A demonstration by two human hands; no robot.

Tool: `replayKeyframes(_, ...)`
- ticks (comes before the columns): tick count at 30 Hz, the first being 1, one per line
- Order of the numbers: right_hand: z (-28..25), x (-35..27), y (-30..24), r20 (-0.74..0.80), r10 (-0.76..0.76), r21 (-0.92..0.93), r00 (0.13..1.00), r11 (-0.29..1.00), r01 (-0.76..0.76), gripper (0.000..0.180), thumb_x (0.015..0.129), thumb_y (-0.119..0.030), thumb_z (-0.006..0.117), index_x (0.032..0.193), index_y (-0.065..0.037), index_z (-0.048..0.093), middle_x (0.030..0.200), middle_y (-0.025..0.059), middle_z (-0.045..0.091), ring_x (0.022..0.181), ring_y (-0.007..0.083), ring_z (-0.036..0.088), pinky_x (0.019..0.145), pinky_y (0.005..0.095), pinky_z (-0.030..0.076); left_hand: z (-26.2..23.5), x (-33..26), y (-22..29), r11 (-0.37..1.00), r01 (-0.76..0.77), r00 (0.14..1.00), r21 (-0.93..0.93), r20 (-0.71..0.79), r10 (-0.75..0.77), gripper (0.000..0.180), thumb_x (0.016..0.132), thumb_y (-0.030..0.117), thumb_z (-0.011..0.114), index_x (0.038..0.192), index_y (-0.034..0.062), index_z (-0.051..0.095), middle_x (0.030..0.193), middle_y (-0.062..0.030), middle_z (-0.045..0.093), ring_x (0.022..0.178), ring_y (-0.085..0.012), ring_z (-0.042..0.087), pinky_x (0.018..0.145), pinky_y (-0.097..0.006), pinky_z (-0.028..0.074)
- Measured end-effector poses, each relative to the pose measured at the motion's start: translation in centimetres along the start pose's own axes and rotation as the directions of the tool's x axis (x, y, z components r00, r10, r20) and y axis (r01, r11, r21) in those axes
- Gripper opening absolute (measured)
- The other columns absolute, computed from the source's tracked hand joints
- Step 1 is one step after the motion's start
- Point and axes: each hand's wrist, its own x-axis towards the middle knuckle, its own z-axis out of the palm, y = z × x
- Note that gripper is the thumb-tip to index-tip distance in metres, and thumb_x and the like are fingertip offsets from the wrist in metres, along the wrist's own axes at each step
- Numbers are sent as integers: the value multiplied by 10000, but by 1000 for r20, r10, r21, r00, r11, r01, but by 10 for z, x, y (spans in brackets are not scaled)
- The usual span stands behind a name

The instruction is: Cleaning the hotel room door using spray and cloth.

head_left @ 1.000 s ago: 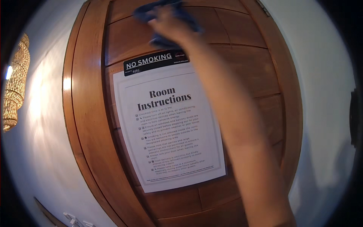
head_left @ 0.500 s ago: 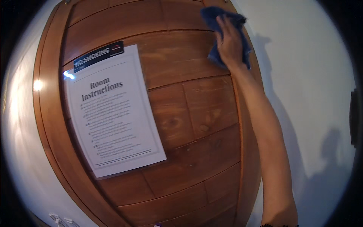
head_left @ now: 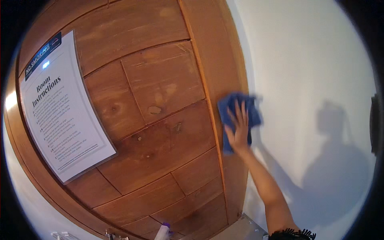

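Observation:
My right hand (head_left: 239, 131) holds a blue cloth (head_left: 235, 103) against the right-hand upright of the wooden door frame (head_left: 231, 72), its fingers spread over the fabric and the palm down. Part of the cloth laps past the frame's outer edge toward the white wall. From the lower right my bare forearm reaches up, with a black fringed sleeve at its end. The brown wooden door (head_left: 160, 132) lies left of the hand, with grooved panels and paler patches in the wood. My left hand does not show.
A laminated white notice sheet (head_left: 76, 132) hangs on the door at the left, a dark sign (head_left: 43, 54) along its top. At the bottom edge shows a white bottle (head_left: 162, 233) with a purple top. The pale wall (head_left: 288, 60) on the right carries my shadow.
My right hand has brought the cloth down along the right side of the frame. The view has shifted, so the notice stands farther left and the white bottle shows more at the bottom.

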Motion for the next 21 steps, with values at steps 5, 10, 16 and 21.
replayKeyframes(5,-1,-72,-9,4,39,30,999,999,-39,488,846,-335,518,1311,-189,481,1467,132,256,1334,404,206,1054,576,142,8,-3,-19,999,-48,998,2,-29,48,513,716,162,759,1143,27,509,1046,-73,553,981,-209,528,839,-342,440)
replayKeyframes(10,-4,134,-21,-181,-196,-24,964,981,194,441,895,-353,453,1323,-247,455,1472,54,258,1344,335,221,1049,577,177,0,-13,-26,990,-4,996,144,-86,16,595,707,226,775,1192,20,500,1099,-90,556,1013,-229,527,863,-347,433)
replayKeyframes(16,4,200,-37,-297,-153,-67,943,988,140,495,921,-366,432,1352,-125,401,1465,104,262,1338,364,212,1075,510,158,-6,-33,-34,876,381,918,295,-233,-321,735,684,282,795,1274,10,452,1213,-111,527,1091,-238,504,895,-360,420)
replayKeyframes(21,8,8,-18,-128,-91,25,988,995,95,503,897,-443,437,1350,-226,418,1486,95,200,1363,349,152,1059,582,137,1,-42,-46,910,-383,910,-158,103,401,384,700,227,752,905,49,481,745,-69,563,765,-225,556,853,-446,422)
